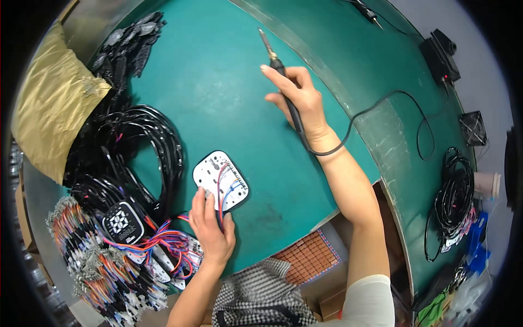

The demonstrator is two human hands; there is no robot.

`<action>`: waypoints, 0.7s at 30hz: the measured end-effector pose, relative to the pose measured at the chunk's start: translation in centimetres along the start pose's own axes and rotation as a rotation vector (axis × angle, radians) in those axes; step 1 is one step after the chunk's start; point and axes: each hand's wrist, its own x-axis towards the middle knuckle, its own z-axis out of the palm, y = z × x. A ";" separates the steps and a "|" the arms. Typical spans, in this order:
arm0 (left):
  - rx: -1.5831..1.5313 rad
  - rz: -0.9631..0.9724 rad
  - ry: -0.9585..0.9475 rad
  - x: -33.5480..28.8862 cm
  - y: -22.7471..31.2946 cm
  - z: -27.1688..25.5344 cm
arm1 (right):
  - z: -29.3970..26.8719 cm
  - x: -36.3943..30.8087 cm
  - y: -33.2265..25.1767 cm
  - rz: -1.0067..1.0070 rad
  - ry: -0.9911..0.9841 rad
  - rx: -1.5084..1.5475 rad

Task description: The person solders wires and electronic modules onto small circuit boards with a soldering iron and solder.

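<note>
My right hand (302, 98) is closed around the black handle of a soldering iron (279, 66), its metal tip pointing up and away over the green mat. The iron's cord runs down past my right wrist and off to the right. Below and to the left, a white circuit board (218, 175) with rounded corners and a dark rim lies on the mat. Red and blue wires cross its face. My left hand (211, 228) rests at the board's lower left edge, fingertips touching it; whether the fingers grip it I cannot make out.
At left lie a coil of black cables (158, 136), bundles of coloured wires (92, 256), a display panel (123, 222) and yellow wrapping (60, 103). Black parts (128, 49) sit at the far left. A black cable coil (453, 196) and a small fan (473, 128) stand at right.
</note>
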 end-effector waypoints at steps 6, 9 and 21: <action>-0.013 0.041 0.009 -0.8 -0.5 -0.4 | 1.1 -0.3 -0.3 -0.083 0.036 -0.072; -0.021 0.040 0.008 -0.8 -0.3 0.1 | 0.8 -0.4 -0.1 -0.106 0.047 -0.114; -0.012 0.017 0.014 -0.9 -0.6 -0.3 | 1.5 -1.2 -1.2 -0.153 0.025 -0.100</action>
